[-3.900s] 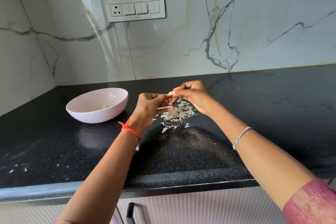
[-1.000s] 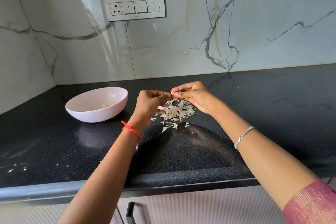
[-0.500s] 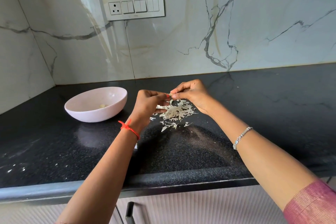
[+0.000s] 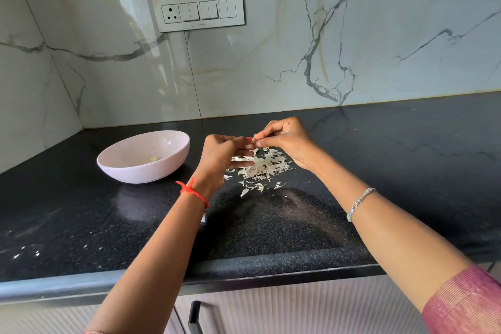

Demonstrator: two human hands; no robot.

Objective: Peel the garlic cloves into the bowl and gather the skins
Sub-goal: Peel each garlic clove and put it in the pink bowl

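Pinching a small pale garlic clove (image 4: 253, 140) between curled fingertips, the left hand (image 4: 219, 154) and right hand (image 4: 287, 141) meet above a heap of papery white skins (image 4: 264, 168) on the black speckled stone counter (image 4: 379, 171); the pale pink round bowl (image 4: 141, 174) sits just to the left, holding one peeled clove (image 4: 153, 158).

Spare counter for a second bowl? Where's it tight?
Free: the countertop right of the skins pile, back to the wall; also front-left, between the bowl and the counter edge, just flecks. Tight: bowl to pile, where left hand and right hand hold a clove.
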